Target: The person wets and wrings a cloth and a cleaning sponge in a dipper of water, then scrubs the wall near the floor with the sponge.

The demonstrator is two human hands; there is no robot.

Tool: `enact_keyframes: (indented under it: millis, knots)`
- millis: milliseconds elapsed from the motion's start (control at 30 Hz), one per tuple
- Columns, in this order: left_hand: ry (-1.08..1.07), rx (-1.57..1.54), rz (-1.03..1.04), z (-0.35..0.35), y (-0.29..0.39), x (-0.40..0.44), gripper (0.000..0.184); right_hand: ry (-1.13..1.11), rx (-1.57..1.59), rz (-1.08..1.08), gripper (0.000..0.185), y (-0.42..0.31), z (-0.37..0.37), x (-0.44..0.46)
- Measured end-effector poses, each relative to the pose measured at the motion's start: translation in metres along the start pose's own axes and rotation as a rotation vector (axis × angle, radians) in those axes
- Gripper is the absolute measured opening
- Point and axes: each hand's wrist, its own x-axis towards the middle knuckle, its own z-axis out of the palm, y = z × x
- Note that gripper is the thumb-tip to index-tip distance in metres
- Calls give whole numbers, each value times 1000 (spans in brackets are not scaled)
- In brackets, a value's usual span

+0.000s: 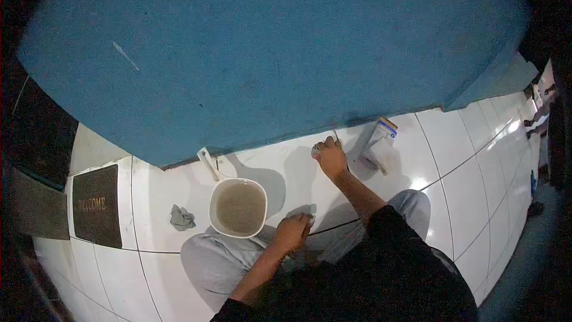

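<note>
My right hand is closed near the foot of the blue wall, low over the white tiles. A small greyish bit shows at its fingers, and a thin pale strip stands just beyond them; I cannot make out what is held. My left hand is curled closed above the floor by my lap, its grip mostly hidden. Left of it stands a white dipper with murky greyish liquid inside, its handle pointing at the wall. A crumpled grey cloth lies left of the dipper.
Right of my right hand, a clear plastic package with a blue stripe and brown end rests on the tiles. A dark WELCOME mat lies far left. My crossed legs in grey trousers border the work spot.
</note>
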Motion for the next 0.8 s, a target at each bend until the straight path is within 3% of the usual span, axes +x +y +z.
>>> enact_keyframes:
  millis: [67, 167, 200, 233, 333, 433, 533, 633, 733, 800]
  knots:
    - [-24, 38, -11, 0, 1, 2, 25, 89, -120, -130, 22, 5, 8, 2]
    - [-32, -8, -17, 0, -2, -1, 25, 85, -235, -78, 18, 12, 27, 35]
    - [42, -24, 50, 3, -6, -1, 25, 190, 54, 90, 16, 9, 29, 42]
    - [118, -41, 116, 6, -9, -2, 24, 196, 56, 86, 16, 10, 29, 42]
    - [120, -4, 66, 9, -9, -3, 23, 140, 94, 79, 15, 19, 25, 34]
    - [38, 29, 44, -1, -1, -2, 23, -53, 26, -112, 22, 36, 33, -4]
    - [-10, 38, 56, -2, 1, 0, 23, -248, 234, -39, 19, 46, 28, -29]
    - [-74, 77, 41, -1, 0, 1, 24, -90, 232, -147, 20, 41, 9, -32]
    - [92, -11, 130, 10, -9, -1, 24, -76, 87, 97, 24, 36, -4, 5]
    - [98, 7, 121, 8, -9, -2, 25, -32, 129, 141, 24, 40, 1, 24]
